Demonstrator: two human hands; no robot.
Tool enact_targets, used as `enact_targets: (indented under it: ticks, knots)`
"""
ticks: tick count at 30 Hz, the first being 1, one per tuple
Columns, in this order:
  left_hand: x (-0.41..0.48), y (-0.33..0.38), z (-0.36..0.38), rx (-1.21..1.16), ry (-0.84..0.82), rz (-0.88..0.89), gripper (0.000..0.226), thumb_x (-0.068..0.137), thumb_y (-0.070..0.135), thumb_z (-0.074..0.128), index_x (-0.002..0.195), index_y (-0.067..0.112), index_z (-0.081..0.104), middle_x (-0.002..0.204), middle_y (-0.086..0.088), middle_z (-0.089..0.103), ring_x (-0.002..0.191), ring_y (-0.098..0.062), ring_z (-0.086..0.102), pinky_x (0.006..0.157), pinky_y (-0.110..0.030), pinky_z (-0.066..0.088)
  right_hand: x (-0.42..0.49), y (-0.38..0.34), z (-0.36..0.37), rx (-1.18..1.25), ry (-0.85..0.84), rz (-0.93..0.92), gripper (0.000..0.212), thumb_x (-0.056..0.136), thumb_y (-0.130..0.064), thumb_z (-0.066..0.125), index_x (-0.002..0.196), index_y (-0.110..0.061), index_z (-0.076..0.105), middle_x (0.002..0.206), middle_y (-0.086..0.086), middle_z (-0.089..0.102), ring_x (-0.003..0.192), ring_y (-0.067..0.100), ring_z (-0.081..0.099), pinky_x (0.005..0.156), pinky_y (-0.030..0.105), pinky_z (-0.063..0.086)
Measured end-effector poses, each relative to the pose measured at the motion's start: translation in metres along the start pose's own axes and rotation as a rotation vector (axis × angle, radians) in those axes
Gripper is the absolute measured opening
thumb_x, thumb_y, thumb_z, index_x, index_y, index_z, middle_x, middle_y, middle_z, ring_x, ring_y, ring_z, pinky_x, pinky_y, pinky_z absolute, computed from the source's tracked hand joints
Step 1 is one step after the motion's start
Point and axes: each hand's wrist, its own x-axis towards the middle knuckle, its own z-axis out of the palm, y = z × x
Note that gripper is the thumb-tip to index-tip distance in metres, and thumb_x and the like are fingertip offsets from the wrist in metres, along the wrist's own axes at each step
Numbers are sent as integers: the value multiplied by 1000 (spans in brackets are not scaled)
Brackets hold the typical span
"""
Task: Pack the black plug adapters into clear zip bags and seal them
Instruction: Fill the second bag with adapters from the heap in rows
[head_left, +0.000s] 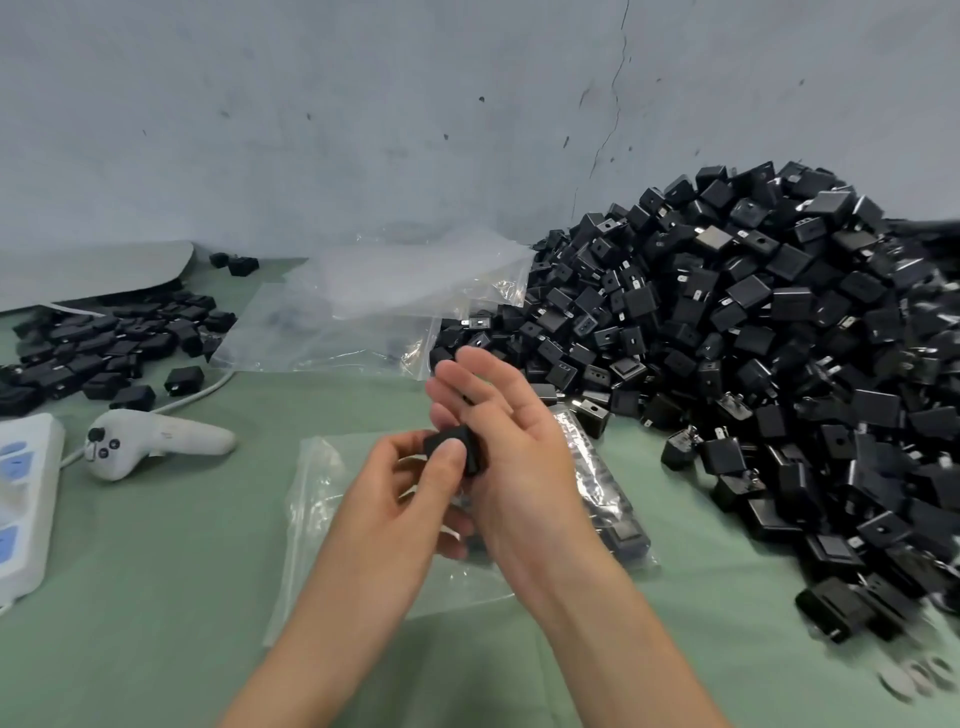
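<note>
The left hand (395, 488) pinches one black adapter (470, 447) between thumb and curled fingers (448, 460), just above the table. The right hand (511, 447) stands beside it with fingers straight and spread, palm toward the adapter; it seems only to steady it, though the contact is hidden behind the left thumb.

The grip is a narrow pinch on a smooth, hard little block, so the adapter could twist out and drop. A flat clear zip bag (322, 499) lies directly beneath the hands, limp and slippery, with its mouth hard to make out. If neither hand holds that mouth open, the adapter is likely to catch on the film or push the bag away across the green cloth (156, 597). Metal prongs could also snag or pierce the thin plastic. A filled bag (608, 499) lies touching the right wrist and could be knocked aside.

The adapter is compact, matte black and boxy, like those in the big heap (753, 364) at the right, where flat metal blades show on many pieces. Spare bags (374, 301) lie farther back.
</note>
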Motion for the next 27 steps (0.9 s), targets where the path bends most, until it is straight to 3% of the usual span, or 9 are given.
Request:
enact_targets:
  ticks: [3,5,8,11,15,19,22,25,27]
  knots:
    - [6,-3,-19,95,119,18,47,67,54,68,98,21,58,87,12,71,64,-13,69,59,-32,57,1,11,9,-256,-33,-119,51,92,11,38,101,-27,72,114,-8,72,111,4,65,91,17,51]
    - [15,-7,-45,88,241,62,27,82,38,70,98,22,56,85,11,72,62,-9,68,59,-33,57,1,16,14,-406,-49,-154,53,91,10,38,104,-31,69,112,-15,70,111,1,63,94,16,48]
    - [27,-15,-101,128,401,89,10,95,24,64,103,29,62,87,5,74,69,-5,68,62,-27,55,4,17,8,-549,-22,-175,52,91,6,39,106,-35,67,112,-17,67,99,-2,61,77,8,46]
    - [28,-32,-144,179,451,-21,10,95,19,63,94,28,65,91,0,73,78,-10,67,67,-28,49,9,11,-7,-573,64,-162,44,95,1,43,109,-31,68,102,-18,67,89,13,60,68,10,47]
    - [23,-52,-151,144,338,-231,13,93,12,65,102,22,62,81,0,78,67,-11,74,56,-18,57,17,4,-23,-605,194,-160,37,97,-4,45,109,-32,67,105,-20,67,84,11,63,63,10,47]
    - [20,-54,-144,-17,204,-318,19,94,2,60,109,14,63,94,-7,78,80,-19,76,68,-26,62,21,4,-33,-601,256,-155,37,96,-7,44,105,-35,66,104,-21,65,81,4,65,57,9,47]
    - [13,-50,-139,225,1,-232,24,88,10,70,106,26,73,105,0,77,91,-11,73,83,-29,55,23,6,-36,-641,260,-155,35,97,-11,44,106,-38,65,98,-28,64,78,12,63,55,7,46]
    - [4,-46,-130,486,-123,-83,36,83,12,77,101,43,72,98,3,72,80,-12,68,72,-17,52,24,8,-42,-708,258,-149,33,97,-14,44,107,-40,63,106,-24,62,82,9,64,59,6,44]
    - [0,-46,-127,595,-154,13,43,86,4,73,99,45,72,105,9,65,82,-4,63,76,-17,49,23,10,-47,-782,230,-141,33,98,-15,43,109,-40,61,111,-22,60,72,3,61,57,8,43]
